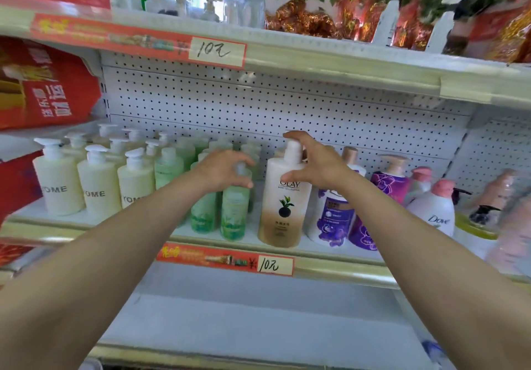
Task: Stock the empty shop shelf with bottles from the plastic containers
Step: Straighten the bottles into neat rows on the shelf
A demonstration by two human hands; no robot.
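Reaching into the middle white metal shelf [330, 266] with both bare arms, I record the following. My left hand [222, 170] is curled over the clear cap of a translucent green plastic bottle [234, 214] in the front row, fingers and thumb closed round the cap. My right hand [319, 164] is spread wide, thumb and fingers apart, arched beside the white pump of a tall cream-and-tan Olay pump bottle [283, 211]; whether any fingertip touches the pump I cannot tell. That bottle stands upright near the shelf's front edge, just right of the green one. Further green bottles stand behind and left of the held one. To the far left stand pale cream pump bottles [59, 187] in rows. To the right stand a white-and-purple bottle [330, 220], partly behind my forearm, and a white Dove bottle with pink cap [434, 211]. A red price strip with a handwritten white tag [274, 266] runs along the shelf lip. The plastic containers are out of view.
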